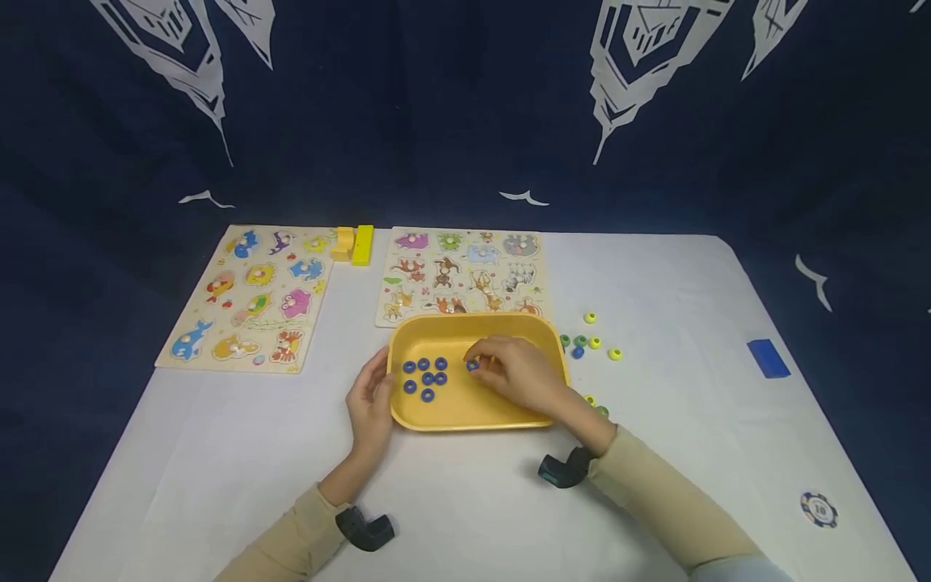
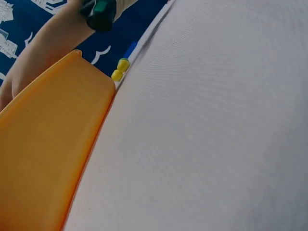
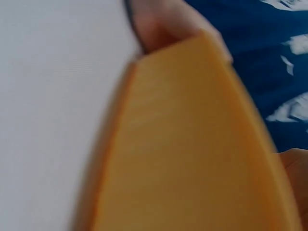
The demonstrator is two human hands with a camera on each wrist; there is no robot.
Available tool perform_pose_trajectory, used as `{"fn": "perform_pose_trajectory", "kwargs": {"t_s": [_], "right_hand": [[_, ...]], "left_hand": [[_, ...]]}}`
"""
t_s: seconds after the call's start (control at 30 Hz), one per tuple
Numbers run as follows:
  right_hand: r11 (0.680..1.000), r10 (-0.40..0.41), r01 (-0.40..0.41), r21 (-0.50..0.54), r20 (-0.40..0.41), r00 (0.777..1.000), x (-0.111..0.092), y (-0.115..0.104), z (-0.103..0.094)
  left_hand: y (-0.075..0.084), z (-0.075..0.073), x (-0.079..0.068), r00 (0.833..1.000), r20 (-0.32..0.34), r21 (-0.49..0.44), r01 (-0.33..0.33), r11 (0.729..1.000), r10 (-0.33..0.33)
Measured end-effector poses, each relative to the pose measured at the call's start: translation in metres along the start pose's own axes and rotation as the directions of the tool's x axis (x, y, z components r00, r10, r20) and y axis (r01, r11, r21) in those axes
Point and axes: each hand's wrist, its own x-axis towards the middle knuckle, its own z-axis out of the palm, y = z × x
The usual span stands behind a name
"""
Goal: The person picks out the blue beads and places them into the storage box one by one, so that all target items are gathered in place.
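Observation:
A yellow tray (image 1: 465,416) lies on the white table, with several small dark-blue ring-shaped beads (image 1: 427,395) grouped in its left half. My left hand (image 1: 372,404) holds the tray's left end, fingers along the outer wall and thumb at the rim. Over the tray's right half, my right hand (image 1: 516,372) pinches one blue bead (image 1: 473,365) between thumb and index finger. In the left wrist view the tray's side wall (image 2: 53,139) hides the beads. The right wrist view is blurred; the left hand (image 3: 173,24) shows there at the tray's far end.
Right of the tray lie several loose yellow and green beads (image 1: 615,354) and a blue one (image 1: 578,353). Two animal puzzle boards (image 1: 240,323) (image 1: 465,275) lie behind and left, with yellow blocks (image 1: 362,246) between. A blue rectangle (image 1: 768,358) and a poker chip (image 1: 819,510) are far right.

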Motion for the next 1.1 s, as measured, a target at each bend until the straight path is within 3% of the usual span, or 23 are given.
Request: {"fn": "perform_pose_trajectory", "kwargs": {"t_s": [0.13, 0.3, 0.5, 0.6, 0.7, 0.77, 0.83, 0.93, 1.1], "right_hand": [[1.000, -0.006, 0.010, -0.023, 0.136, 0.991, 0.011, -0.006, 0.017], [0.995, -0.024, 0.047, -0.091, 0.241, 0.970, 0.019, -0.014, 0.031], [0.992, -0.030, 0.064, -0.108, 0.289, 0.957, 0.023, -0.016, 0.037], [0.999, -0.021, 0.034, -0.042, 0.271, 0.962, 0.019, -0.014, 0.031], [0.999, -0.019, 0.011, 0.046, 0.169, 0.985, 0.009, -0.008, 0.017], [0.991, -0.016, 0.008, 0.132, 0.059, 0.998, -0.001, -0.002, 0.004], [0.981, -0.002, 0.017, 0.192, -0.075, 0.997, -0.012, 0.008, -0.008], [0.965, 0.067, 0.001, 0.264, -0.248, 0.966, -0.031, 0.027, -0.026], [0.962, 0.233, -0.143, 0.232, -0.426, 0.874, -0.061, 0.066, -0.036]], "left_hand": [[0.004, 0.001, -0.001, 1.000, 0.003, 0.004, -0.007, 1.000, 0.007], [-0.009, -0.001, 0.000, 1.000, 0.001, -0.006, -0.001, 1.000, 0.001], [-0.017, -0.002, 0.001, 1.000, -0.002, 0.005, -0.027, 1.000, 0.027], [-0.006, -0.001, 0.000, 1.000, 0.004, 0.007, -0.017, 1.000, 0.017], [0.007, 0.003, -0.002, 1.000, 0.012, 0.013, -0.004, 1.000, 0.004], [0.011, 0.005, -0.003, 1.000, 0.014, 0.021, -0.003, 1.000, 0.002], [0.012, 0.006, -0.003, 1.000, 0.014, 0.024, -0.006, 1.000, 0.006], [0.012, 0.005, -0.004, 1.000, 0.010, 0.025, -0.019, 0.999, 0.019], [0.012, 0.004, -0.004, 1.000, 0.003, 0.018, -0.024, 1.000, 0.024]]}}
